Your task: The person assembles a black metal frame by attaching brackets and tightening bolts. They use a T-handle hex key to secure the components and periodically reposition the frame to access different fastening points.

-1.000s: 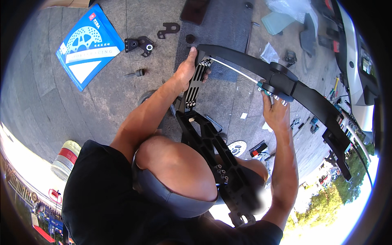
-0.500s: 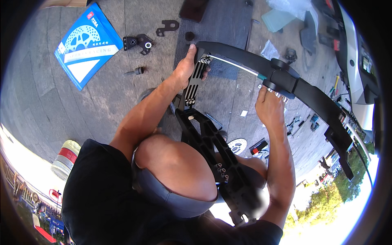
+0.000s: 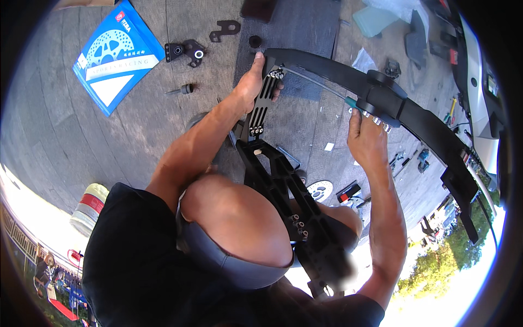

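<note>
My left hand (image 3: 252, 82) is closed around the upper end of a black metal frame (image 3: 280, 182), thumb up, beside a slotted plate (image 3: 263, 103) with several silver bolts. The frame runs down between my knees. My right hand (image 3: 370, 143) is closed on a driver-like tool with a teal part (image 3: 351, 102); its handle is mostly hidden. The tool's thin metal shaft (image 3: 313, 83) reaches to the bolts (image 3: 277, 73) at the plate's top. A long curved black part (image 3: 327, 68) like a fender arches from the frame's upper end past my right hand.
On the wooden floor at left lie a blue packet (image 3: 117, 60), a black bracket (image 3: 186, 52) and a flat hooked plate (image 3: 224, 30). A dark mat (image 3: 305, 32) lies ahead. A brake disc (image 3: 319, 191) rests beyond the frame. A white tub (image 3: 90, 207) stands at left.
My right hand has shifted slightly right, and the fender-like part has moved a little with the frame's upper end. My left hand keeps its hold.
</note>
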### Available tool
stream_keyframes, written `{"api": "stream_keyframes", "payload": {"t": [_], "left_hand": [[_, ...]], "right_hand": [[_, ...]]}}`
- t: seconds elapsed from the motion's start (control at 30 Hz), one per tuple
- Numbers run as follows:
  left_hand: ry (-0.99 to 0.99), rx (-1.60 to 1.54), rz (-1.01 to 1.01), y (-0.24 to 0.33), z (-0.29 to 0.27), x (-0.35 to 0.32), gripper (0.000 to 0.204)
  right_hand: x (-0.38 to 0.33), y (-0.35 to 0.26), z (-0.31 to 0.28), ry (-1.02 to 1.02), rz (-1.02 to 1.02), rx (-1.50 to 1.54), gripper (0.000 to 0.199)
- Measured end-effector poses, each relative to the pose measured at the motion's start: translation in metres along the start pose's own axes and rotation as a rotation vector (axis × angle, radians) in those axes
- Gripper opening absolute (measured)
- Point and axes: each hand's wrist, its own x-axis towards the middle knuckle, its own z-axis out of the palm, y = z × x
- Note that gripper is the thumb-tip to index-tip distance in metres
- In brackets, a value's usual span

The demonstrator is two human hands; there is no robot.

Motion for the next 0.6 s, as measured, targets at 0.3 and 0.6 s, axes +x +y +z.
{"api": "stream_keyframes", "payload": {"t": [0.3, 0.6], "left_hand": [[0.004, -0.017, -0.012, -0.002, 0.001, -0.001, 0.077], [0.024, 0.023, 0.009, -0.002, 0.001, -0.001, 0.076]], "right_hand": [[-0.005, -0.013, 0.016, 0.229, -0.086, 0.004, 0.021], [-0.002, -0.018, 0.010, 0.120, -0.004, -0.001, 0.022]]}}
